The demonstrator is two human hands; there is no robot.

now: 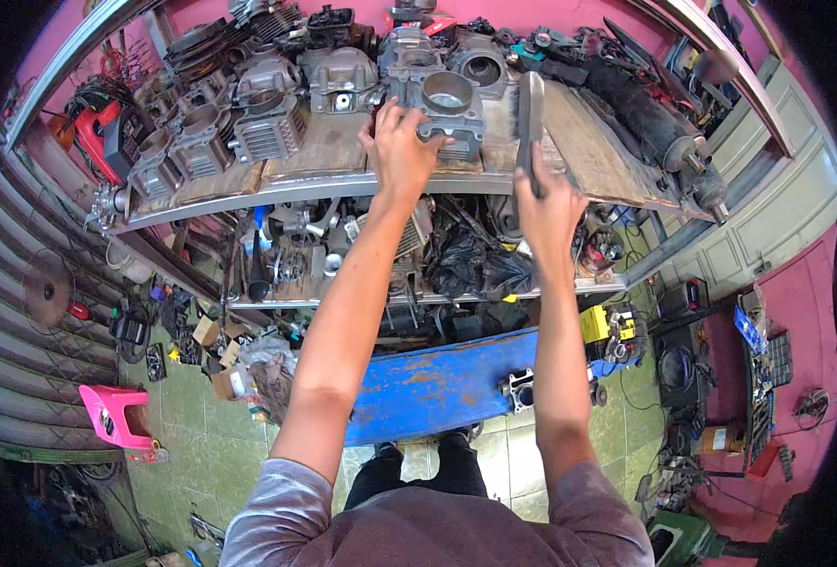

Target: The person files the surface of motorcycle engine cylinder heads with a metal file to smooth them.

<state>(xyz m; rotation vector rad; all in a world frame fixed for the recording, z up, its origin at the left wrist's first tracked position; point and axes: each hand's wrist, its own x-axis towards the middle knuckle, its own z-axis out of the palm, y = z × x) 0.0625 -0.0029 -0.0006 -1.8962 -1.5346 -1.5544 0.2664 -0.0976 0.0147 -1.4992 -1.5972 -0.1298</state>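
On the wooden shelf top stands an engine cylinder block (456, 111) with its round bore facing up. My left hand (404, 151) grips its left front side, the thumb along the front face and the fingers over the edge. A long brush (531, 109) is held upright in my right hand (549, 203), its bristles facing left toward the block. Brush and block are a little apart. Behind the block sit two more metal engine parts, one with a round opening (483, 70). To the left of my left hand lies a cylinder head (341, 77).
Several finned cylinder blocks (269, 128) line the shelf's left side. Dark exhaust mufflers (640, 109) lie at the right. Below, a lower shelf (343, 300) holds mixed parts. A blue bench (428, 383) bears another metal part (522, 390). A pink stool (116, 416) stands left.
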